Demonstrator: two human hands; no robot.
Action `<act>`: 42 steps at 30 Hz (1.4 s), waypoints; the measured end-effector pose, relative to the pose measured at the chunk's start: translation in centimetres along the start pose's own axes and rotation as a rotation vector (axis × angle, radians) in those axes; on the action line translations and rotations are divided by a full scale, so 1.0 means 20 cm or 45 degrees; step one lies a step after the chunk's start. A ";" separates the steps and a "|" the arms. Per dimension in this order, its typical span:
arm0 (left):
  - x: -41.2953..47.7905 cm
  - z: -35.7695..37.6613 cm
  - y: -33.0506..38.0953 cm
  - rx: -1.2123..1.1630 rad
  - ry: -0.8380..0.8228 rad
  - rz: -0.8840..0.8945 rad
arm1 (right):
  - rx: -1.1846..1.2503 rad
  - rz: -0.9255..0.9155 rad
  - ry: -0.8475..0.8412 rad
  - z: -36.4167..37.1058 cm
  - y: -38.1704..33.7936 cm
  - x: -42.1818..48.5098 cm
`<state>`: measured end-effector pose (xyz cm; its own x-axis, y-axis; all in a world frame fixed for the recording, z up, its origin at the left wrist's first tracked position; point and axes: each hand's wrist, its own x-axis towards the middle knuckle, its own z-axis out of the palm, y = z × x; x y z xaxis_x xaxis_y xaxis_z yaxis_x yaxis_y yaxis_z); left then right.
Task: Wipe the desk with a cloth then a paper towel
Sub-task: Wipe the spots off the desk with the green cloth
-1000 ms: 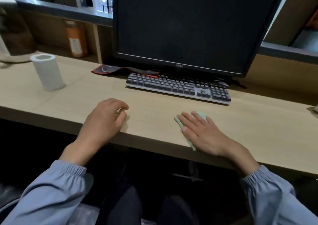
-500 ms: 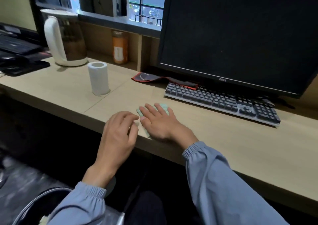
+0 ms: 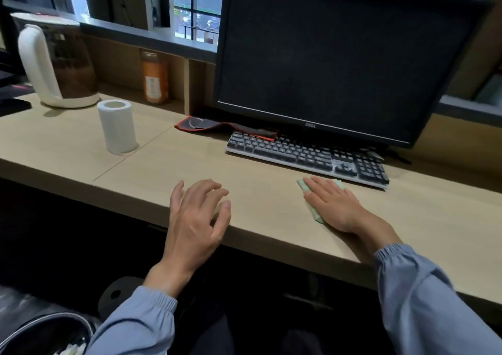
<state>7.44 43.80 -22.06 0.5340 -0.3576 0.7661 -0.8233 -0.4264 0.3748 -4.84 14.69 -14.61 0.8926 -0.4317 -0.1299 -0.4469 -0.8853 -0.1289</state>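
Cloth (image 3: 315, 213) is lying flat on the desk (image 3: 258, 186) just in front of the right half of the keyboard (image 3: 304, 155). I am pressing it down with my right hand (image 3: 336, 208), palm on top and fingers straight and close together. Only its pale green edges are showing past my fingertips and along the side nearer the keyboard's middle.

My left hand (image 3: 195, 219) is hanging over the desk's front edge, in front of the keyboard and off its left end. Its fingers are spread and loosely bent and are gripping nothing. I cannot tell whether it is touching the wood.

The paper towel roll (image 3: 117, 126) is standing upright well to the left of the keyboard. A red-edged mouse pad (image 3: 217, 125) is lying rumpled against the keyboard's back left corner. The dark monitor (image 3: 339, 56) is standing right behind the keyboard. A kettle (image 3: 57, 64) is sitting far to the keyboard's left, beyond the roll.
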 end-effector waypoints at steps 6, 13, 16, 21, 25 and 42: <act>0.01 0.00 -0.06 0.036 0.050 -0.018 | -0.031 0.214 -0.001 -0.02 0.29 -0.12; 0.03 -0.07 -0.21 0.083 0.092 -0.063 | -0.036 -0.050 -0.041 0.00 -0.03 0.06; 0.02 -0.11 -0.27 0.113 0.106 -0.081 | -0.038 -0.169 -0.064 0.01 -0.24 0.19; -0.01 -0.17 -0.38 0.163 0.141 -0.104 | -0.028 -0.420 -0.105 0.04 -0.58 0.39; -0.01 -0.23 -0.46 0.179 0.156 -0.129 | -0.031 -0.565 -0.112 0.06 -0.81 0.53; 0.02 -0.35 -0.79 0.177 0.269 -0.295 | -0.067 -0.562 -0.095 0.07 -1.37 0.98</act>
<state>19.30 56.22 -23.98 0.6399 -0.0646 0.7657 -0.6430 -0.5906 0.4876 24.83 30.68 -15.02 0.9895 0.0010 -0.1442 -0.0191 -0.9903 -0.1377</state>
